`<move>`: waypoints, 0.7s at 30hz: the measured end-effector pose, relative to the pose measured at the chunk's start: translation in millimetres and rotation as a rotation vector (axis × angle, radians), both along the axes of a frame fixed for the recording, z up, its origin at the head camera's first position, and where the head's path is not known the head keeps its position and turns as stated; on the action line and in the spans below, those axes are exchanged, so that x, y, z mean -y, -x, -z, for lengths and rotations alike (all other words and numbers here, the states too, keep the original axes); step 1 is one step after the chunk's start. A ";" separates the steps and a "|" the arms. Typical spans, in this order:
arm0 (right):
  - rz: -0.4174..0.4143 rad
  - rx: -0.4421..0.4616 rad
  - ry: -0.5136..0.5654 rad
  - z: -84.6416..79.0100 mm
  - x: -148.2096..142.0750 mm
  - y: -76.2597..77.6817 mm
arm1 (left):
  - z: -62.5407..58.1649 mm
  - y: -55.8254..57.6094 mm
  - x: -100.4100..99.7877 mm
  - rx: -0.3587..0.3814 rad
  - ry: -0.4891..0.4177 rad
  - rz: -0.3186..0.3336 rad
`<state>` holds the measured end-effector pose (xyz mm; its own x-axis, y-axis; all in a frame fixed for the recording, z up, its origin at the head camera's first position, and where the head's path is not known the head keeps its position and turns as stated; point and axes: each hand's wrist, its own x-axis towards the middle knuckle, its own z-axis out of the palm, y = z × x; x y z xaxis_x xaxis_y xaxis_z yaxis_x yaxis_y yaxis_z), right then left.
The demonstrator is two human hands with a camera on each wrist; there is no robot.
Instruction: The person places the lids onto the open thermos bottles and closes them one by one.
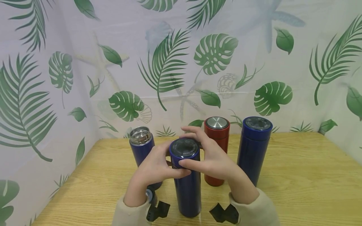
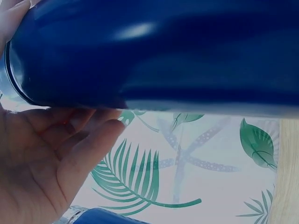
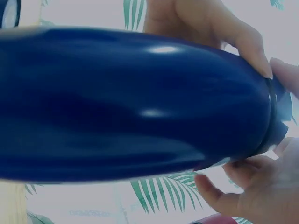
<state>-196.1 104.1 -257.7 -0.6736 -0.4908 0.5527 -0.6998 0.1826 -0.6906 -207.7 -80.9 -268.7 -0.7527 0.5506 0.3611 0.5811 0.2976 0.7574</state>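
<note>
A dark blue thermos bottle (image 1: 188,194) stands upright between both hands, its blue lid with a glossy black top (image 1: 184,148) facing up. My right hand (image 1: 217,158) grips the lid, with the thumb on the near side and fingers behind it. My left hand (image 1: 154,164) holds the bottle's neck just below the lid from the left, its thumb across the front. In the right wrist view, a dark seam (image 3: 270,114) runs between body and lid, and the fingertips of both hands lie around it.
Behind the left hand stands another blue bottle (image 1: 141,150) without a lid, its steel mouth showing. Near its base lies a small dark round piece (image 1: 151,195), partly hidden. A red bottle (image 1: 216,175) and a capped blue bottle (image 1: 253,157) stand right on the wooden table (image 1: 299,175).
</note>
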 end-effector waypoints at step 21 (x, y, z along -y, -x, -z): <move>-0.083 0.008 -0.015 0.4 -4.3 2.2 | -24.5 -23.0 -4.6 0.003 0.008 -0.011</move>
